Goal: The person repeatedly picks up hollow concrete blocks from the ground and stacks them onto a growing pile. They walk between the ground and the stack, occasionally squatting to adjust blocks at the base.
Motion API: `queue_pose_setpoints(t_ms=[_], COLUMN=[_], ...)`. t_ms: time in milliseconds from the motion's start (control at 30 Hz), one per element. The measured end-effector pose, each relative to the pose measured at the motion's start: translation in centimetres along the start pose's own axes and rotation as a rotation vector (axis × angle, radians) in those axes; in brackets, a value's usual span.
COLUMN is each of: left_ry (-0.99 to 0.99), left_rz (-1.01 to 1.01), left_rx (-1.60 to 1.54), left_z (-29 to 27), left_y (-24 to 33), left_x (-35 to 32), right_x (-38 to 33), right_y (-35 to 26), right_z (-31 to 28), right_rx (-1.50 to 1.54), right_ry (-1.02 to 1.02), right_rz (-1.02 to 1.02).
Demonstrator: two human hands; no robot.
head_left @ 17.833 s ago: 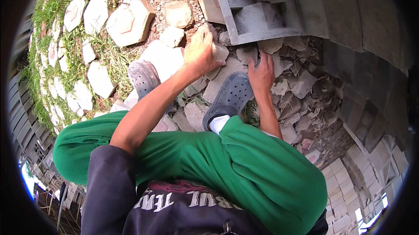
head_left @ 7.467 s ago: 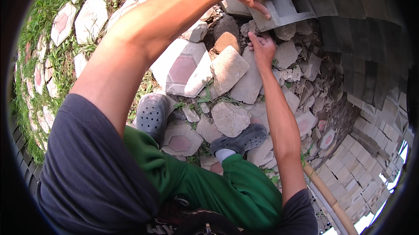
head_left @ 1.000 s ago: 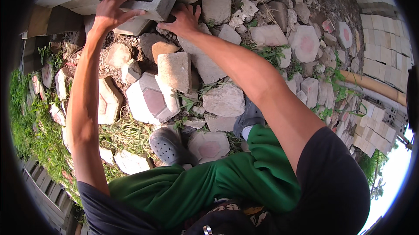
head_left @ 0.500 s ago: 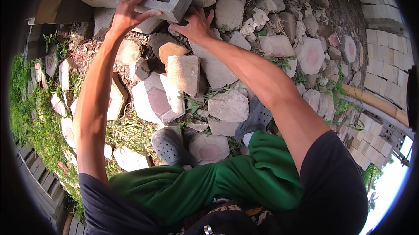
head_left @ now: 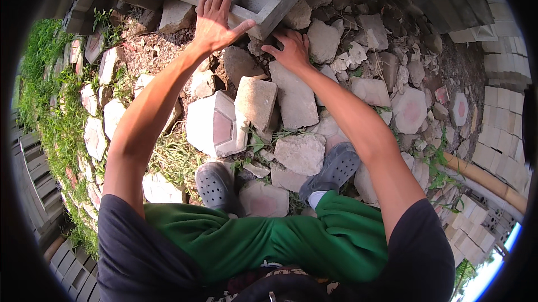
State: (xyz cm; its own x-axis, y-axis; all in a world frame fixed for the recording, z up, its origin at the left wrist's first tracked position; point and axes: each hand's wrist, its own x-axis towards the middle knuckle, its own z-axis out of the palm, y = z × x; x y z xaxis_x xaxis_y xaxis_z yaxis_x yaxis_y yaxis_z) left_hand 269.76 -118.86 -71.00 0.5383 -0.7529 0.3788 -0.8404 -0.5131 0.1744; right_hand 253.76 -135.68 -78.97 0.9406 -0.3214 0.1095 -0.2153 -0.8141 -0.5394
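Note:
A grey hollow concrete block (head_left: pixel 282 12) lies at the top middle, beside a stack of similar blocks. My left hand (head_left: pixel 217 24) is at its left near edge, fingers spread and stretched out, the thumb pointing along the block's near rim. Just below the block's near right corner is my right hand (head_left: pixel 292 49), its fingers apart and close to the block's side. Whether the right fingertips touch the block, I cannot tell. Neither hand is wrapped round anything. Under my hands lie broken stone slabs, among them a long grey slab (head_left: pixel 296 95) and a tan concrete piece (head_left: pixel 256 102).
Hexagonal paving stones, one (head_left: pixel 217 123) with a pinkish centre, cover the uneven ground around my grey clogs (head_left: pixel 218 187). Grass (head_left: pixel 45 89) grows at the left. A bamboo pole (head_left: pixel 485 181) and stacked pale bricks (head_left: pixel 499 122) stand at the right.
The view has shifted, so block and hands appear farther right. My left hand's fingers are now straighter and flatter. My right hand stays by the block's near corner.

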Motion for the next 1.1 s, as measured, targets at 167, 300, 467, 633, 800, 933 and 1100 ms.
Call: queue_pose_setpoints(t_ms=[167,300,467,633,800,933,1100], left_ry=[-0.002,-0.116,-0.184,-0.306,-0.452,-0.444,-0.354], left_rz=[-0.121,-0.153,-0.281,-0.867,-0.931,-0.937,-1.240], left_rx=[-0.064,-0.073,-0.060,-0.514,-0.642,-0.592,-0.717], left_z=[-0.1,-1.1,-3.1,-4.5,-5.0,-5.8,-14.0], left_y=[0.3,0.5,1.7,5.4,4.5,1.3,11.9], left_x=[-0.4,0.0,0.0,0.5,1.5,-3.0,-9.7], right_x=[0.9,0.7,0.3,0.2,-3.9,-11.3,-20.1], right_y=[-1.4,-1.1,-2.9,-5.5,-6.8,-8.8,-12.0], right_z=[0.6,0.9,-0.9,-3.8,-8.3,-13.9,-24.3], right_rx=[-0.008,-0.066,-0.110,-0.158,-0.178,-0.212,-0.250], right_ry=[-0.030,-0.049,-0.336,-0.533,-0.641,-0.785,-0.929], right_rz=[0.010,-0.026,0.118,0.278,0.173,0.204,0.377])
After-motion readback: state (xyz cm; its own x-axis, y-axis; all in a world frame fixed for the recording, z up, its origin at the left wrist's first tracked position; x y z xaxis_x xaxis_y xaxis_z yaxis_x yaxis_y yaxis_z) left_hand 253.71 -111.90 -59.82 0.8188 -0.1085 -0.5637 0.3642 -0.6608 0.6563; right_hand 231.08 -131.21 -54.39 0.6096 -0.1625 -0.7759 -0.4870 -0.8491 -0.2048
